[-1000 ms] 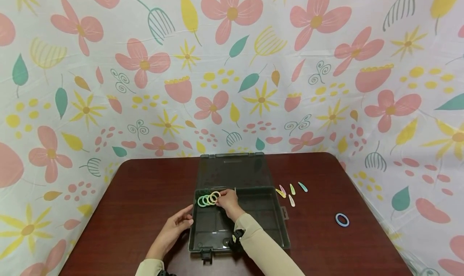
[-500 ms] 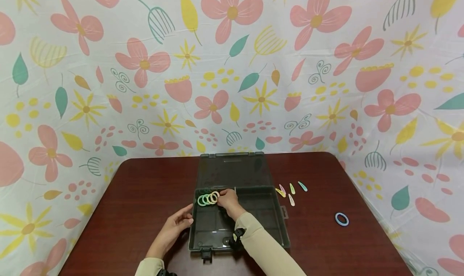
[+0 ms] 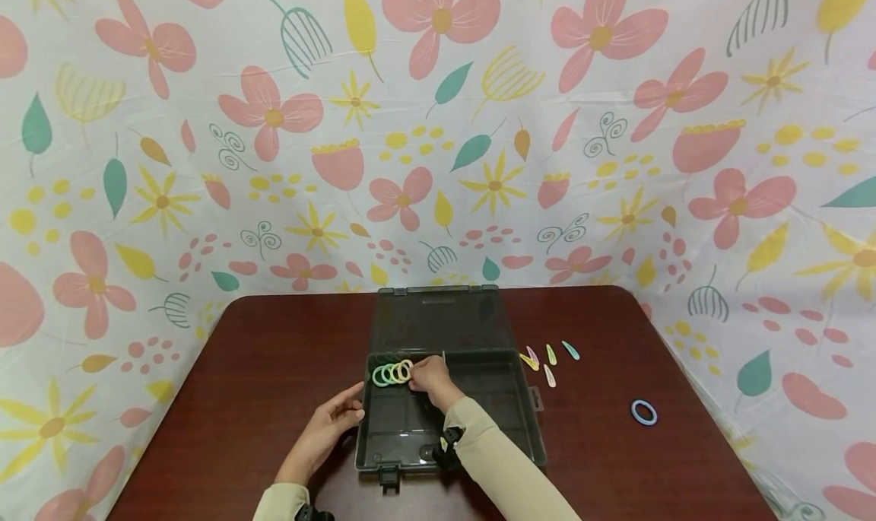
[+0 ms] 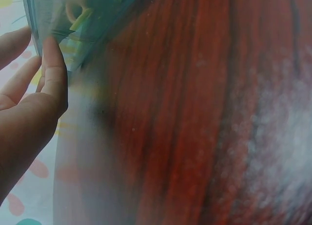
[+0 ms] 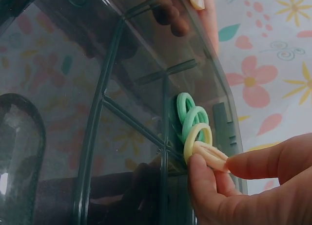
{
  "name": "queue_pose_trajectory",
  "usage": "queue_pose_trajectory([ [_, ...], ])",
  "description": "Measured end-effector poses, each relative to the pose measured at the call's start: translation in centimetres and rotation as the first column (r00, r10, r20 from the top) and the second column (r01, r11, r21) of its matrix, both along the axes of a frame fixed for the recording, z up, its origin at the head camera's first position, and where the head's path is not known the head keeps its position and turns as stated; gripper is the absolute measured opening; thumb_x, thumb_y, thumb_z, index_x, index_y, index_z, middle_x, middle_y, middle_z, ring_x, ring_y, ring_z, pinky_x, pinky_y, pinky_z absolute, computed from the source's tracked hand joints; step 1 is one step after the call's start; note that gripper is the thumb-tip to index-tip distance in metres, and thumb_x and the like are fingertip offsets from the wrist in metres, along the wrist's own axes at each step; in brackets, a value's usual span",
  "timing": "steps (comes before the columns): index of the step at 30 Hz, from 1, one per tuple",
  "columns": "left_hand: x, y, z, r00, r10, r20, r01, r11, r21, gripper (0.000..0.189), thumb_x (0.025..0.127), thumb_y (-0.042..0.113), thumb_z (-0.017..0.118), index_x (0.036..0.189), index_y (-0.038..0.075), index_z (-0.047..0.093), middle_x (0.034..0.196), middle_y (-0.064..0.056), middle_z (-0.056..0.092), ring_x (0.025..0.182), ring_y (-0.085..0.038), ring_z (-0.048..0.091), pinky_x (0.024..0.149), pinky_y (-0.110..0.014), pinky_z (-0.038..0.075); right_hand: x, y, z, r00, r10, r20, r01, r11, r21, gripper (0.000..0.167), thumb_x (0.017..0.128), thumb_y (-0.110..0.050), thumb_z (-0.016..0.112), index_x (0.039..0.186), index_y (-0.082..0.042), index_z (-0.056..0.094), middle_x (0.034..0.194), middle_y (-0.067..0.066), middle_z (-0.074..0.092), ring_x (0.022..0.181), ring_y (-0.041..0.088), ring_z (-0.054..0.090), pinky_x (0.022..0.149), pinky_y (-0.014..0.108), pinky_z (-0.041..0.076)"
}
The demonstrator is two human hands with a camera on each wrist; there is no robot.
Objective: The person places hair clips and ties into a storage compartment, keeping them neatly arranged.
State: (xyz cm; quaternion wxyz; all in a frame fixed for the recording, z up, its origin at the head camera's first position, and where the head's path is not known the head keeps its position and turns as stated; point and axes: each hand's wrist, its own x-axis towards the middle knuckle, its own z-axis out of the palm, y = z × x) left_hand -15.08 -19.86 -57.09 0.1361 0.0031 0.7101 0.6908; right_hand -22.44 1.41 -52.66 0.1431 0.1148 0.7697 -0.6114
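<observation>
A smoky, see-through compartment box [image 3: 493, 411] lies on the table with its lid laid back. My right hand [image 3: 433, 378] is inside it, thumb and fingertips pinching a pale peach hair tie [image 5: 209, 155]. Against that one, in the back-left compartment, overlap a yellow hair tie [image 5: 189, 143] and green hair ties [image 5: 197, 119], partly standing on edge. My left hand [image 3: 323, 431] touches the box's left wall, its fingers fairly straight; in the left wrist view the fingers [image 4: 53, 69] lie along the clear wall.
The lid [image 3: 441, 322] lies flat behind the box. Right of the box are several snap hair clips, among them a blue clip [image 3: 571, 350] and a pale pink clip [image 3: 550, 376]. Farther right lies a blue hair tie [image 3: 636, 406]. A latch [image 3: 389, 478] projects at the front.
The peach hair tie has tilted more on edge in my right hand's pinch. The right hand has barely shifted, and the left hand stays at the box's wall.
</observation>
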Motion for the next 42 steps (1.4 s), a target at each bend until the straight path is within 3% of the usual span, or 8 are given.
queue_pose_trajectory([
  [5,0.0,0.1,0.1,1.0,0.002,0.003,-0.002,1.0,0.001,0.058,0.093,0.01,0.064,0.147,0.008,0.041,0.11,-0.012,0.051,0.1,-0.019,0.053,0.088,-0.032,0.049,0.0,0.1,0.0,0.999,0.028,0.022,-0.028,1.0,0.007,0.019,0.091,0.005,0.054,0.105,0.016,0.061,0.09,0.019,0.062,0.067,0.019,0.063,0.063,0.027,0.056],
  [12,0.0,0.1,0.2,1.0,0.006,0.002,-0.006,1.0,-0.004,0.058,0.093,0.01,0.064,0.147,0.007,0.041,0.11,-0.013,0.051,0.099,-0.018,0.054,0.087,-0.031,0.049,0.2,0.7,0.5,0.994,0.104,0.015,-0.104,0.994,-0.018,0.039,0.093,0.003,0.053,0.128,0.018,0.045,0.114,0.028,0.055,0.099,0.037,0.061,0.085,0.04,0.053],
  [17,0.0,0.1,0.2,1.0,0.012,-0.001,-0.012,1.0,-0.008,0.059,0.092,0.01,0.064,0.146,0.006,0.041,0.111,-0.014,0.051,0.1,-0.019,0.055,0.087,-0.031,0.05,0.6,1.1,1.4,0.989,0.148,0.022,-0.148,0.989,0.028,0.044,0.093,0.0,0.056,0.133,0.015,0.044,0.122,0.027,0.053,0.111,0.04,0.055,0.092,0.047,0.048],
  [26,0.0,0.2,0.2,1.0,0.014,-0.004,-0.014,1.0,-0.014,0.059,0.092,0.009,0.064,0.146,0.006,0.041,0.111,-0.015,0.051,0.1,-0.019,0.054,0.087,-0.031,0.05,0.8,2.1,2.5,0.978,0.209,-0.02,-0.208,0.977,0.041,0.042,0.094,-0.002,0.057,0.132,0.011,0.048,0.127,0.026,0.05,0.111,0.039,0.054,0.093,0.049,0.046],
  [35,0.1,0.2,0.1,1.0,0.017,-0.001,-0.017,1.0,-0.003,0.058,0.092,0.007,0.064,0.146,0.006,0.042,0.11,-0.014,0.052,0.098,-0.018,0.055,0.086,-0.03,0.05,0.8,4.0,3.4,0.942,0.288,-0.173,-0.295,0.955,-0.014,0.038,0.097,-0.004,0.054,0.132,0.009,0.048,0.118,0.021,0.055,0.11,0.036,0.056,0.096,0.05,0.045],
  [42,0.1,0.1,0.3,1.0,0.013,-0.003,-0.013,1.0,0.001,0.058,0.092,0.006,0.064,0.146,0.006,0.041,0.111,-0.015,0.051,0.098,-0.017,0.055,0.086,-0.029,0.05,0.7,5.7,3.9,0.935,0.284,-0.211,-0.29,0.957,0.003,0.041,0.097,-0.011,0.058,0.136,0.0,0.049,0.127,0.019,0.053,0.117,0.035,0.052,0.097,0.051,0.043],
])
